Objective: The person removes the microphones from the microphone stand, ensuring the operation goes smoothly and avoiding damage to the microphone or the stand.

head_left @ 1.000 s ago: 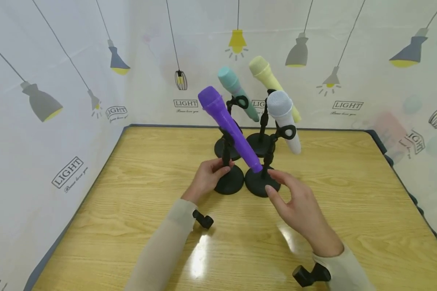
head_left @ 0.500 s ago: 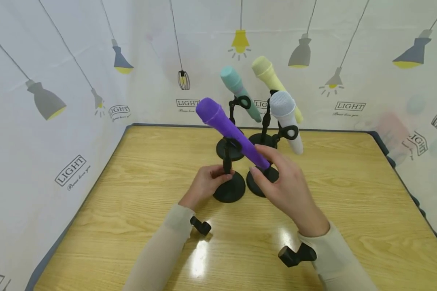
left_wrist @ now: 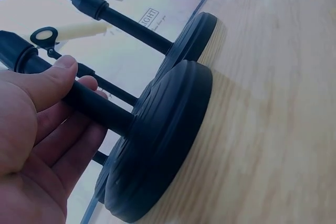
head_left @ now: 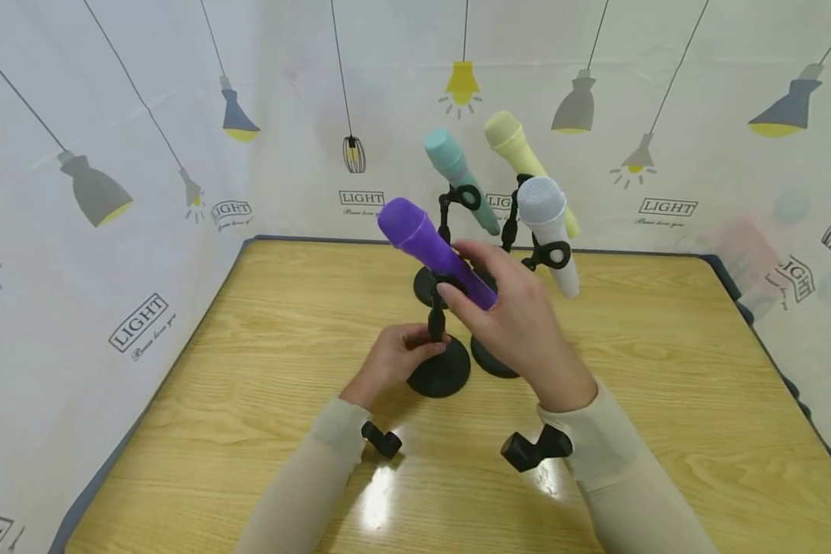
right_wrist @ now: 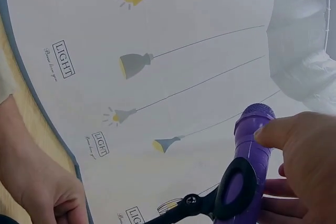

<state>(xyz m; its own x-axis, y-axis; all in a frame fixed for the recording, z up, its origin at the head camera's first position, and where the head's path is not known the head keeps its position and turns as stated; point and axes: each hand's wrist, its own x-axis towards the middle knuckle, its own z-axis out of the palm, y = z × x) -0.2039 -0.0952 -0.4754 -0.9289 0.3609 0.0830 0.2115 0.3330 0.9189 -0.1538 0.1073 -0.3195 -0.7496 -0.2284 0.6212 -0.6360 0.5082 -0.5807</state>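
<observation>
Well inside the table edge [head_left: 249, 245], both hands grip the purple microphone [head_left: 432, 251] stand [head_left: 438, 362].

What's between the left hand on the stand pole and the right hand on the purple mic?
In the head view, only the stand's black clip around the purple microphone separates the left hand from the right hand.

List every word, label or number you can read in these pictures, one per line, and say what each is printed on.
"LIGHT": printed many times on the backdrop sheet, for example at and.
Small script line under each "LIGHT": too small and blurred to read.
"LIGHT" again on the backdrop in the right wrist view and the left wrist view.
Microphones, stands and table: no text visible.
</observation>
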